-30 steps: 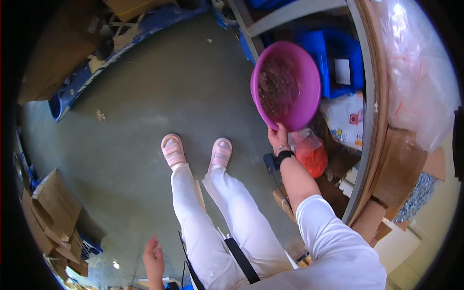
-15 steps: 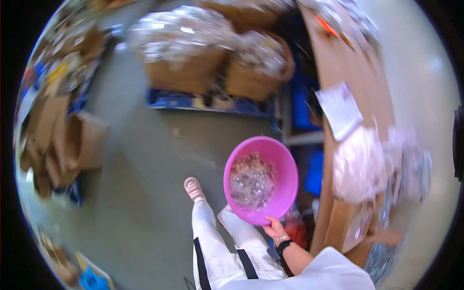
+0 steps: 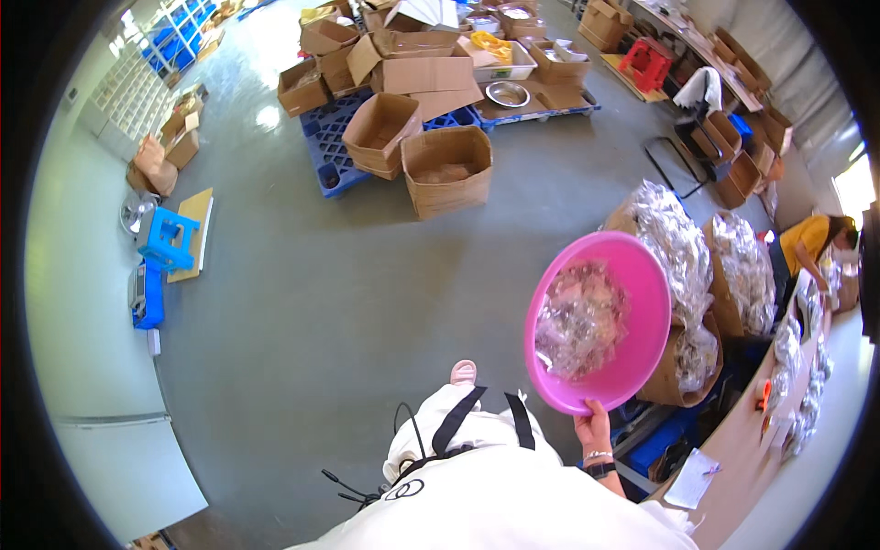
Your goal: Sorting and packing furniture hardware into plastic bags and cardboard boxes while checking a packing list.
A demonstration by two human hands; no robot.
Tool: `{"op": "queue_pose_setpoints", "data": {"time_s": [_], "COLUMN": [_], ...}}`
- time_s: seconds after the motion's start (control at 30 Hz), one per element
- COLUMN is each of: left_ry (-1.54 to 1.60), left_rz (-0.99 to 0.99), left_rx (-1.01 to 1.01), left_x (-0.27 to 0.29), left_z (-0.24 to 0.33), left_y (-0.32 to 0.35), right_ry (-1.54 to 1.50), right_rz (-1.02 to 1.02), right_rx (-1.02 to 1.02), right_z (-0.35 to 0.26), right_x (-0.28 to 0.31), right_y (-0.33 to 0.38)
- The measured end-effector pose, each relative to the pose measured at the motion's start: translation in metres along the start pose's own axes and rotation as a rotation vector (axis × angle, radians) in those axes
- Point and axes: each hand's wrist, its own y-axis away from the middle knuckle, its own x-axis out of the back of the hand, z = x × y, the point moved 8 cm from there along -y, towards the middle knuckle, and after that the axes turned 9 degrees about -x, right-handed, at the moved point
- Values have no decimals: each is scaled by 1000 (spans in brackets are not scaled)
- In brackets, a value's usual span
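Along the right side ran a long surface (image 3: 747, 458), and far off, open cardboard boxes (image 3: 429, 75) crowded blue pallets (image 3: 327, 151). Nearer, on the right, stood cartons (image 3: 669, 392) heaped with clear plastic wrapping (image 3: 674, 238). Near and to the right, the pink basin (image 3: 646, 312) was held up off the floor (image 3: 302, 339), crumpled clear plastic (image 3: 582, 321) inside. White paper (image 3: 687, 484) lay on the surface's near end. The right grip (image 3: 592, 427) was closed on the basin's near rim, a dark watch (image 3: 600, 470) at its wrist; the left grip's state could not be told.
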Motion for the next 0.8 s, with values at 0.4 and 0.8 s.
{"op": "queue_pose_setpoints", "data": {"time_s": [0.4,0.8], "left_ry": [291,586], "left_rz": [82,206], "left_rx": [19,45], "left_x": [-98,-178], "left_z": [99,272], "left_y": [-147,-322], "right_ry": [329,729], "right_rz": [-178,-289], "right_rx": [-189,-258], "right_z": [-27,-6], "right_x": [-254,-570], "right_y": [-118,-260]}}
